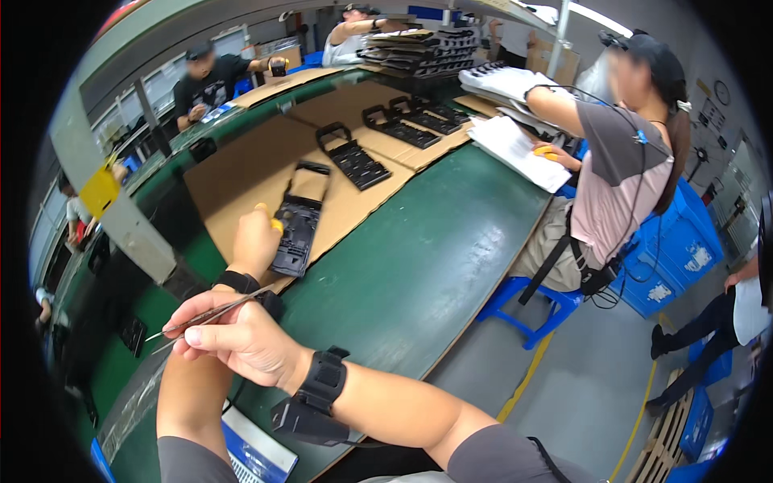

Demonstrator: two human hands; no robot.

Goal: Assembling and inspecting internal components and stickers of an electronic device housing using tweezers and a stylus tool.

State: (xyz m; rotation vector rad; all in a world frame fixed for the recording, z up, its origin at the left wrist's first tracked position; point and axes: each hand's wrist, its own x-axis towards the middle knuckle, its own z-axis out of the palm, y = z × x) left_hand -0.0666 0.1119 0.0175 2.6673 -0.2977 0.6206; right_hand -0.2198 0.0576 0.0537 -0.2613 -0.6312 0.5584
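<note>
My left hand reaches forward and is closed on the left edge of a black plastic frame, with yellow covers on its fingertips. The frame has a handle-like loop at its far end and lies on the near edge of a cardboard sheet. My right hand crosses over my left forearm and pinches a pair of metal tweezers. Their tips point left, over the green belt and apart from any part. Dark bands circle both wrists.
Several similar black frames lie farther along the cardboard. The green table stretches to the right. A co-worker sits there beside white sheets. Near my arms lies a blue-and-white box. Stacked black parts stand at the back.
</note>
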